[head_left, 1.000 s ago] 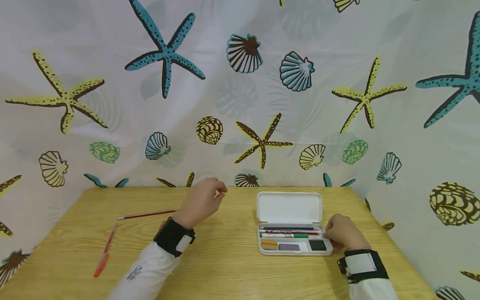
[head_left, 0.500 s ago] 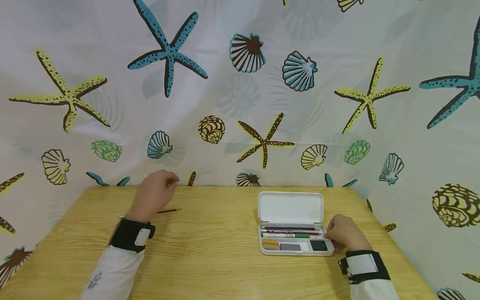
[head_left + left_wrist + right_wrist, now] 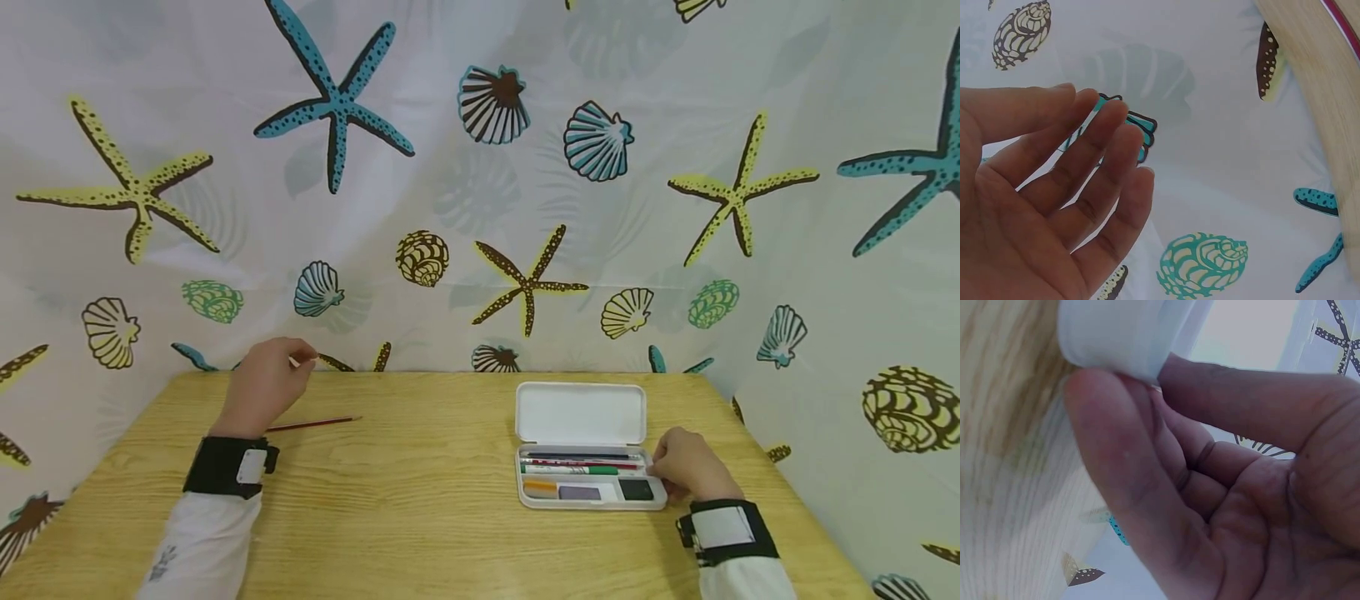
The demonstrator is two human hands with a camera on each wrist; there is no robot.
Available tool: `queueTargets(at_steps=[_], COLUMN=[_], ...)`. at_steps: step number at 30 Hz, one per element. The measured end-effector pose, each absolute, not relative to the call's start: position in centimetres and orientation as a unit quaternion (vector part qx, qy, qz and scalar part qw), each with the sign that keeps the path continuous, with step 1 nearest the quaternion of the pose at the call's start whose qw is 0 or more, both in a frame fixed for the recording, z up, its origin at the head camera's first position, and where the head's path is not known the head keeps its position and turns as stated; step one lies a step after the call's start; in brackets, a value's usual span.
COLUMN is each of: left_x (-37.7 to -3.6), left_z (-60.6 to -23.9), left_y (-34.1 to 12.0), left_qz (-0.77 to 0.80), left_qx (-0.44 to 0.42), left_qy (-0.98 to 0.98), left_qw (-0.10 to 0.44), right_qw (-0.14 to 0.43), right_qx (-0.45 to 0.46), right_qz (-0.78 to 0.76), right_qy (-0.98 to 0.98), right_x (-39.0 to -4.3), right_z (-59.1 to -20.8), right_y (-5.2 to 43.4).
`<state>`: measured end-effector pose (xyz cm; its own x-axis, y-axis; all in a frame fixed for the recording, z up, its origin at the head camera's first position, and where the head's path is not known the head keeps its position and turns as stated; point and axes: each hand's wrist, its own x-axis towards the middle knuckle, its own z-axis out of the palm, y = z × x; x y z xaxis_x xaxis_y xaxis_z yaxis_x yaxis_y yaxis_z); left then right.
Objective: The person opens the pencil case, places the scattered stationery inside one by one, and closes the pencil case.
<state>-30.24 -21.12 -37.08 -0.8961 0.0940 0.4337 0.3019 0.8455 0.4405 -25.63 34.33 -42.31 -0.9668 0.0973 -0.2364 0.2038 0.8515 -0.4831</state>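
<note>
My left hand (image 3: 264, 387) hovers over the far left of the table, with its fingers loosely bent and nothing in them (image 3: 1079, 169). A red pencil (image 3: 318, 422) lies on the wood just beneath and right of it. On the right, my right hand (image 3: 692, 465) pinches the right end of an open white pencil case (image 3: 581, 414) between thumb and fingers. In the right wrist view, the thumb and index finger touch the case's white corner (image 3: 1110, 337). Inside the case are a dark pencil, a red pencil, a green and white marker (image 3: 570, 470) and several small blocks.
The wooden table (image 3: 405, 500) runs back to a white curtain (image 3: 450, 183) printed with starfish and shells, which also closes off the right side. In the case's front part sit an orange block (image 3: 540, 489), a purple-grey one (image 3: 580, 493) and a black one (image 3: 636, 490).
My left hand has moved left from the middle of the table, over the pencil's end. Its forearm now hides the red pen seen earlier. The right hand and the case have stayed put.
</note>
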Motion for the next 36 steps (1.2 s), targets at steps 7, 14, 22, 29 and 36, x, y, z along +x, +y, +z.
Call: queueTargets(at_steps=[7, 14, 22, 29, 36], left_x=[-30.6, -31.1, -31.7, -32.3, -32.6], left_z=[-37.9, -38.9, -40.0, -41.0, -41.7], left_y=[-21.8, -21.8, -22.3, -22.6, -22.7], left_qz=[-0.248, -0.237, -0.235, -0.226, -0.233], left_qx=[-0.102, -0.092, -0.107, -0.116, -0.115], left_qy=[-0.949, -0.96, -0.962, -0.966, -0.965], left_qw=[0.164, 0.12, 0.089, 0.055, 0.033], right_qw=[0.102, 0.094, 0.088, 0.089, 0.091], right_qx=[0.079, 0.072, 0.066, 0.064, 0.067], right_qz=[-0.263, -0.264, -0.263, -0.265, -0.264], right_qy=[0.956, 0.957, 0.959, 0.958, 0.958], right_x=[-25.6, -25.4, -25.3, -25.3, -25.4], right_z=[-42.3, -42.3, -42.0, -41.9, -42.1], right_y=[34.4, 34.2, 34.0, 34.0, 34.1])
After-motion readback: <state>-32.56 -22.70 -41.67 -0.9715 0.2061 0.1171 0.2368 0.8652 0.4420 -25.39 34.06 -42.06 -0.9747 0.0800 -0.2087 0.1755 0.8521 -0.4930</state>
